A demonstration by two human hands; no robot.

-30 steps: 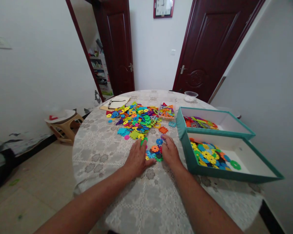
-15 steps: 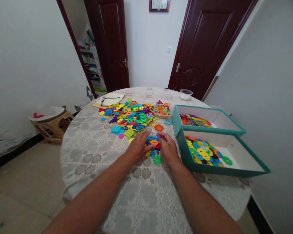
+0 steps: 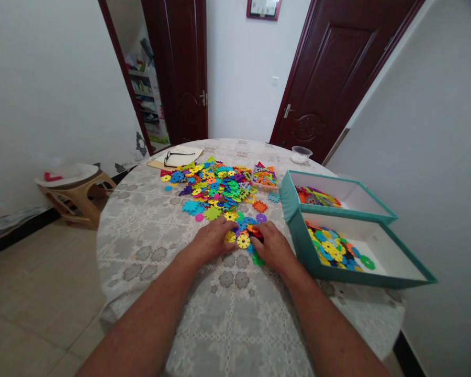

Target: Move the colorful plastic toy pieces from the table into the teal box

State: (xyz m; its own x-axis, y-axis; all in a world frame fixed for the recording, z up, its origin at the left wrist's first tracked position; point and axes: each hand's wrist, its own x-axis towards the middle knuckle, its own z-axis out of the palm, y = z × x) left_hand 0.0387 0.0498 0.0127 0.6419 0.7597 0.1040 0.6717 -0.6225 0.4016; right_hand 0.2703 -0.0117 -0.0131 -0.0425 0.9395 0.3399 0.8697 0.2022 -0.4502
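A small group of plastic snowflake discs lies on the tablecloth between my hands, with a yellow disc (image 3: 243, 241) at its near side and blue discs (image 3: 244, 224) behind. My left hand (image 3: 212, 239) rests at the group's left edge, thumb and fingers apart around another yellow disc (image 3: 230, 236). From the right, my right hand (image 3: 273, 245) has its thumb and fingertips closed about a red disc (image 3: 258, 235), partly hidden under the fingers. A green disc (image 3: 258, 259) shows beneath the right hand.
Beyond my hands spreads a big heap of mixed discs (image 3: 215, 183). A clear tray of small pieces (image 3: 265, 175) adjoins it. Two teal-edged boxes (image 3: 361, 277) with pieces inside stand on the right. Glasses (image 3: 176, 154) lie on paper at the back left; a clear bowl (image 3: 301, 153) sits back right.
My left hand has moved left and slightly nearer, uncovering yellow discs. My right fingers have come in over the red disc. The camera view has shifted slightly.
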